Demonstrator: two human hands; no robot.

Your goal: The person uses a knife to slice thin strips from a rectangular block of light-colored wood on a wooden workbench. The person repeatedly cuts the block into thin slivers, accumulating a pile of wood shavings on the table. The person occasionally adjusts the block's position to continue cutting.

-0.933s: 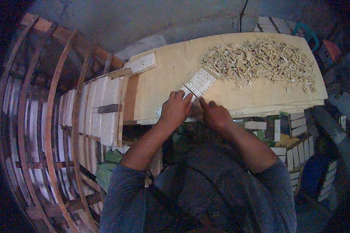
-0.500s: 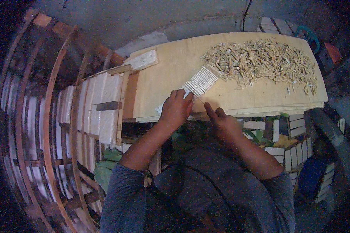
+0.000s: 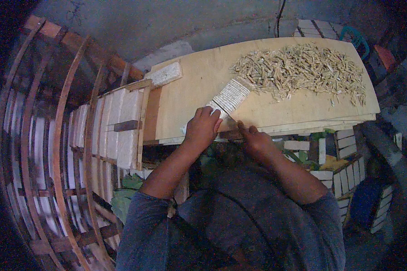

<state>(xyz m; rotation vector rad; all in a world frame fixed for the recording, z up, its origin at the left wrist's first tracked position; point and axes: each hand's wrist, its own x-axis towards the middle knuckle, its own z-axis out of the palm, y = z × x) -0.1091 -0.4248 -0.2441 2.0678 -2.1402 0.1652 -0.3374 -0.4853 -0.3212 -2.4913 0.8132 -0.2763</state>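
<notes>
A pale block, apparently tempeh, lies slantwise on the wooden board [image 3: 185, 86]. Its far part is cut into many thin slices [image 3: 232, 95] that still sit close together. My left hand [image 3: 202, 128] grips the uncut near end, fingers bent over it. In my right hand [image 3: 259, 145] is a knife [image 3: 221, 110], its dark, thin blade lying across the block just beyond my left fingertips. The knife's handle is mostly hidden in my fist. Beyond the slices spreads a large heap of cut strips [image 3: 303, 72].
Another whole pale block [image 3: 166, 74] lies at the board's far left. A wooden crate of pale blocks [image 3: 122, 113] stands left, with a dark-handled tool [image 3: 126, 125] on it. Wooden slatted racks [image 3: 63, 135] rise further left. Below the board at right are more blocks [image 3: 346, 143] and green leaves [image 3: 303, 156].
The knife blade now shows as a dark line across the block, where before it was hardly visible. My left hand stays on the block; my right hand has shifted slightly.
</notes>
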